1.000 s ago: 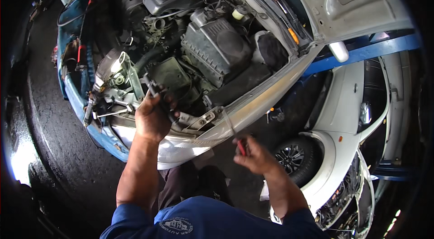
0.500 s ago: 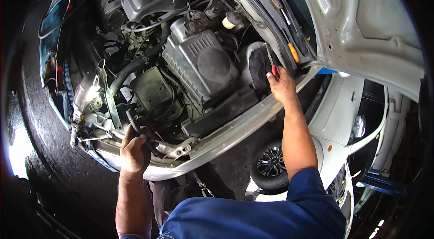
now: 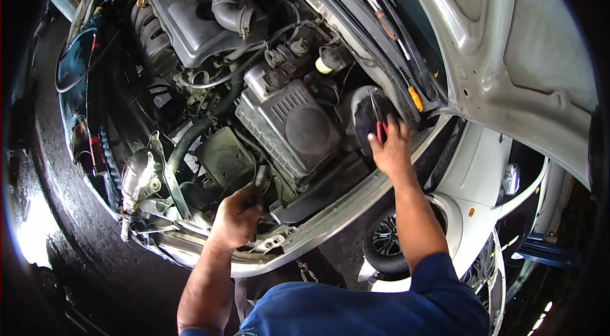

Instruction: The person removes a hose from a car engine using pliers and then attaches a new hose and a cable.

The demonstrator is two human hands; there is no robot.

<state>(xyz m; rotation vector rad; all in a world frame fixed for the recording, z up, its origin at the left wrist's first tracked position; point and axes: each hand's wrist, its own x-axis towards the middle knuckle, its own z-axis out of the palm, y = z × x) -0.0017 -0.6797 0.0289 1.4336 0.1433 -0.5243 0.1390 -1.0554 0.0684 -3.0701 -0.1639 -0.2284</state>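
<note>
My left hand (image 3: pixel 236 220) is closed around a short dark tube with a grey end (image 3: pixel 261 175), which pokes up past my fingers beside the air filter box (image 3: pixel 286 107). Its lower part is mostly hidden by the hand. A pair of thin-nosed pliers with red handles (image 3: pixel 380 129) is gripped in my right hand (image 3: pixel 393 148). The jaws of the pliers point away from me, over a dark covering on the rounded, light strut tower (image 3: pixel 357 97). Whether the jaws touch anything I cannot tell.
A ribbed intake hose (image 3: pixel 227 5) lies on the grey engine cover (image 3: pixel 184 24). Along the windscreen base are a screwdriver with an orange handle (image 3: pixel 415 99) and a red-handled tool (image 3: pixel 386 26). The raised bonnet (image 3: pixel 540 56) fills the upper right. A loose wheel (image 3: pixel 386 244) stands below the wing.
My left hand has moved right and inward with the tube, toward the air filter box. My right hand still grips the pliers near the strut tower. The whole view has shifted slightly.
</note>
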